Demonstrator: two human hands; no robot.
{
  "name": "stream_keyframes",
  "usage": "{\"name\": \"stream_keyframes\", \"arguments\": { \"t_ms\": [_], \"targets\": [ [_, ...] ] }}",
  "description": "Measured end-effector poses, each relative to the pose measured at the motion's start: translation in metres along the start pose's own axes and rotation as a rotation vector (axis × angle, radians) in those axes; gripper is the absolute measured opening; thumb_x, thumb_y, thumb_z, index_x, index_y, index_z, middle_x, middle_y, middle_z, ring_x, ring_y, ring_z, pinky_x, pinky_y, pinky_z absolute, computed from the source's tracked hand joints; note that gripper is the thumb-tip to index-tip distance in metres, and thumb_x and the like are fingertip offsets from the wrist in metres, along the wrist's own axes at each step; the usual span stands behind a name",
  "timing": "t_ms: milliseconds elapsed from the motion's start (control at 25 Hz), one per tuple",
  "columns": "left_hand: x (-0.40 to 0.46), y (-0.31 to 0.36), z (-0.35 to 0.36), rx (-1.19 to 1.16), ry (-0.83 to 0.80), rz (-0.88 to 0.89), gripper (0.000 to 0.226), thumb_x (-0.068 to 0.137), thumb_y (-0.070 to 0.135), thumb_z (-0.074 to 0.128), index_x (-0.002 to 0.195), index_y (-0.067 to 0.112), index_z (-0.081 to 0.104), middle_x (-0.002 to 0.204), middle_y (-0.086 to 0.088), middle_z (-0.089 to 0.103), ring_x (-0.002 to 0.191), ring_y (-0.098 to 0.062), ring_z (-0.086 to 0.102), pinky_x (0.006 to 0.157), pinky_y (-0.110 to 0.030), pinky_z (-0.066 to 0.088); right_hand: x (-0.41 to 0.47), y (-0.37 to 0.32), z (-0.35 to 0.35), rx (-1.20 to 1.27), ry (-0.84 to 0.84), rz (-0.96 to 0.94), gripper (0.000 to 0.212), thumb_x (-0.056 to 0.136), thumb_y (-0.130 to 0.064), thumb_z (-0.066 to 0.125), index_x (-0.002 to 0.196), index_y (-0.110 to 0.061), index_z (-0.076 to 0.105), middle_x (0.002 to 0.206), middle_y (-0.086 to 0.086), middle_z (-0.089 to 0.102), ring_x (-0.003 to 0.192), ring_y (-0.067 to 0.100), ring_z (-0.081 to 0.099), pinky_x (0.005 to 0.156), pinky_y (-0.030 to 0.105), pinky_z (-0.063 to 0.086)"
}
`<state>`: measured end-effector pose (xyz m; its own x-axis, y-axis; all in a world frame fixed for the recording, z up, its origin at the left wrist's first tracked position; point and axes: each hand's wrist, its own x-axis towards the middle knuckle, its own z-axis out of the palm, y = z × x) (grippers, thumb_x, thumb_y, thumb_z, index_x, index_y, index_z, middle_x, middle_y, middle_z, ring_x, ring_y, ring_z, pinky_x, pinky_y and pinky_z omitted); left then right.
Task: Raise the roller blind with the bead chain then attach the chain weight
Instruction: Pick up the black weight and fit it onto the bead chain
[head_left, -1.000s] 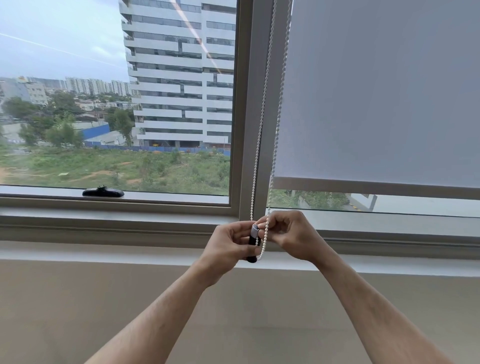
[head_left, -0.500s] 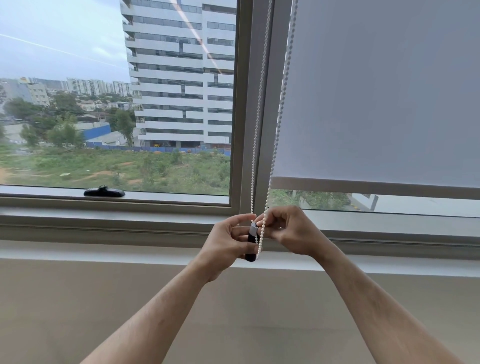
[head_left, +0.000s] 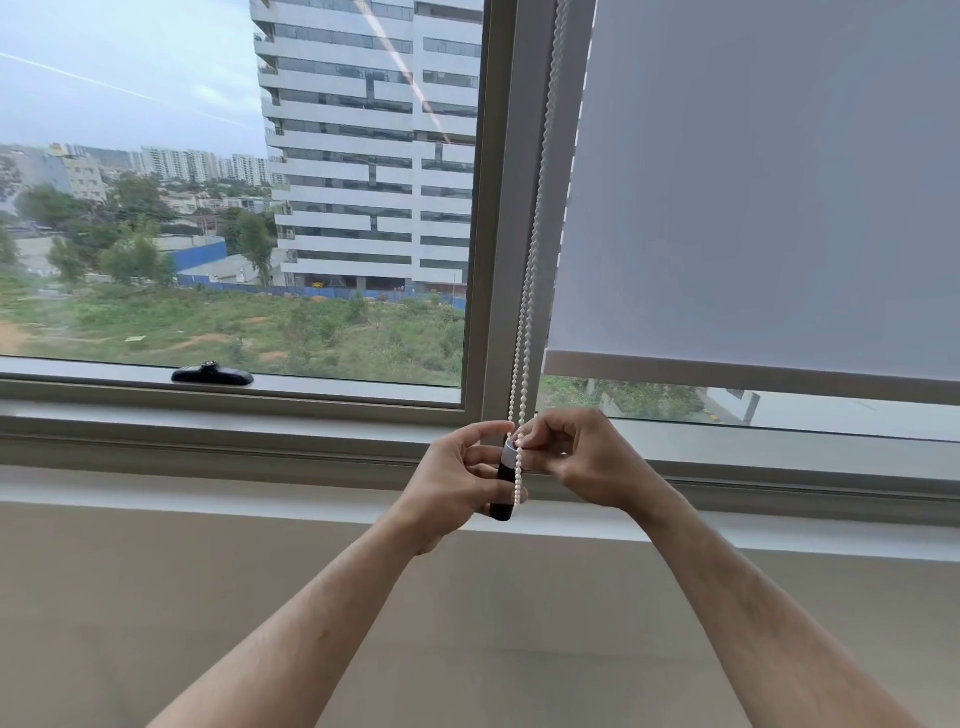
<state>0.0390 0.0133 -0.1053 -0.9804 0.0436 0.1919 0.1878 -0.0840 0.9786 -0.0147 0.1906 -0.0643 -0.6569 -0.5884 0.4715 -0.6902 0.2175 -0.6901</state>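
Chain weight (head_left: 505, 480): dark body, pale cap, upright, held in front of the sill between both hands. Bead chain (head_left: 531, 270) hangs in two strands down the window frame (head_left: 496, 208); its lower loop lies against the weight's right side. Left hand (head_left: 457, 480) curls its fingers round the weight, thumb near the cap. Right hand (head_left: 582, 457) pinches the chain at the cap. Roller blind (head_left: 769, 182) is mostly down, glass showing under its bottom bar. Black window handle (head_left: 213, 375) lies on the left frame.
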Motion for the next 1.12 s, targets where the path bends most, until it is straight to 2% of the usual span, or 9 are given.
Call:
{"name": "stream_keyframes", "arguments": {
  "t_ms": [80, 240, 400, 480, 600, 680, 840, 960, 1120],
  "targets": [
    [0.000, 0.001, -0.002, 0.004, -0.003, 0.003, 0.069, 0.068, -0.016, 0.077, 0.127, 0.016, 0.059, 0.088, -0.008, 0.076, 0.068, -0.024, 0.068, 0.068, -0.046, 0.058, 0.002, 0.002, -0.002, -0.027, -0.019, -0.016, 0.034, 0.079, 0.002, 0.074, 0.070, -0.031, 0.070, 0.093, -0.002, 0.075, 0.090, 0.011, 0.074, 0.084, 0.026, 0.059],
    [-0.001, 0.003, -0.002, 0.026, -0.001, 0.011, 0.072, 0.068, -0.019, 0.076, 0.130, 0.012, 0.057, 0.083, -0.007, 0.075, 0.059, -0.023, 0.066, 0.061, -0.038, 0.058, 0.004, 0.003, -0.001, -0.086, -0.026, -0.010, 0.005, 0.079, 0.000, 0.077, 0.082, -0.003, 0.073, 0.093, 0.004, 0.077, 0.085, 0.011, 0.074, 0.079, 0.022, 0.058],
    [0.000, 0.001, 0.000, 0.040, 0.025, 0.018, 0.068, 0.067, -0.017, 0.078, 0.122, 0.019, 0.061, 0.082, -0.005, 0.075, 0.060, -0.020, 0.066, 0.060, -0.039, 0.059, 0.002, -0.001, 0.003, -0.109, 0.040, -0.031, 0.026, 0.075, -0.005, 0.082, 0.068, -0.024, 0.067, 0.083, -0.002, 0.075, 0.078, 0.015, 0.074, 0.072, 0.027, 0.060],
    [-0.001, -0.001, 0.002, 0.032, 0.021, 0.020, 0.066, 0.067, -0.017, 0.078, 0.119, 0.020, 0.061, 0.074, 0.003, 0.074, 0.056, -0.013, 0.064, 0.059, -0.037, 0.060, 0.001, -0.002, 0.007, -0.125, 0.084, -0.031, 0.024, 0.075, -0.010, 0.083, 0.066, -0.022, 0.064, 0.077, -0.002, 0.074, 0.070, 0.016, 0.071, 0.067, 0.031, 0.059],
    [0.000, -0.001, 0.005, 0.034, 0.021, 0.042, 0.061, 0.065, -0.016, 0.078, 0.117, 0.013, 0.064, 0.077, -0.003, 0.076, 0.059, -0.018, 0.065, 0.059, -0.036, 0.058, 0.000, 0.000, 0.019, -0.202, 0.277, -0.024, 0.041, 0.078, -0.022, 0.079, 0.052, -0.019, 0.047, 0.047, -0.008, 0.051, 0.044, 0.006, 0.043, 0.045, 0.023, 0.038],
    [0.001, 0.000, 0.002, 0.038, 0.038, 0.049, 0.060, 0.063, -0.015, 0.080, 0.115, 0.012, 0.067, 0.087, -0.013, 0.076, 0.063, -0.024, 0.065, 0.063, -0.039, 0.057, -0.002, 0.002, 0.023, -0.161, 0.302, -0.015, 0.048, 0.081, -0.026, 0.076, 0.051, -0.018, 0.039, 0.045, -0.007, 0.040, 0.044, 0.005, 0.033, 0.045, 0.024, 0.031],
    [-0.002, 0.001, -0.002, 0.059, 0.006, 0.060, 0.045, 0.066, -0.014, 0.079, 0.104, 0.009, 0.073, 0.086, -0.015, 0.076, 0.062, -0.028, 0.063, 0.066, -0.042, 0.054, 0.000, 0.004, 0.018, -0.080, 0.085, 0.055, 0.033, 0.079, -0.031, 0.074, 0.062, -0.014, 0.051, 0.050, 0.002, 0.056, 0.047, 0.009, 0.047, 0.049, 0.030, 0.040],
    [-0.001, 0.008, -0.002, 0.041, -0.022, 0.108, 0.041, 0.071, -0.011, 0.077, 0.101, 0.017, 0.077, 0.088, -0.010, 0.078, 0.065, -0.020, 0.067, 0.062, -0.035, 0.057, 0.006, 0.000, 0.012, -0.033, 0.092, 0.081, 0.023, 0.076, -0.037, 0.073, 0.077, -0.022, 0.056, 0.055, -0.003, 0.063, 0.050, 0.014, 0.057, 0.052, 0.036, 0.048],
    [0.000, 0.013, -0.004, 0.053, 0.002, 0.117, 0.046, 0.076, -0.015, 0.072, 0.104, 0.021, 0.077, 0.092, -0.010, 0.079, 0.070, -0.018, 0.070, 0.062, -0.034, 0.057, 0.009, -0.002, 0.008, -0.003, 0.076, 0.053, 0.015, 0.079, -0.029, 0.072, 0.090, -0.024, 0.064, 0.064, 0.002, 0.071, 0.055, 0.017, 0.065, 0.059, 0.045, 0.056]
  ]
}}
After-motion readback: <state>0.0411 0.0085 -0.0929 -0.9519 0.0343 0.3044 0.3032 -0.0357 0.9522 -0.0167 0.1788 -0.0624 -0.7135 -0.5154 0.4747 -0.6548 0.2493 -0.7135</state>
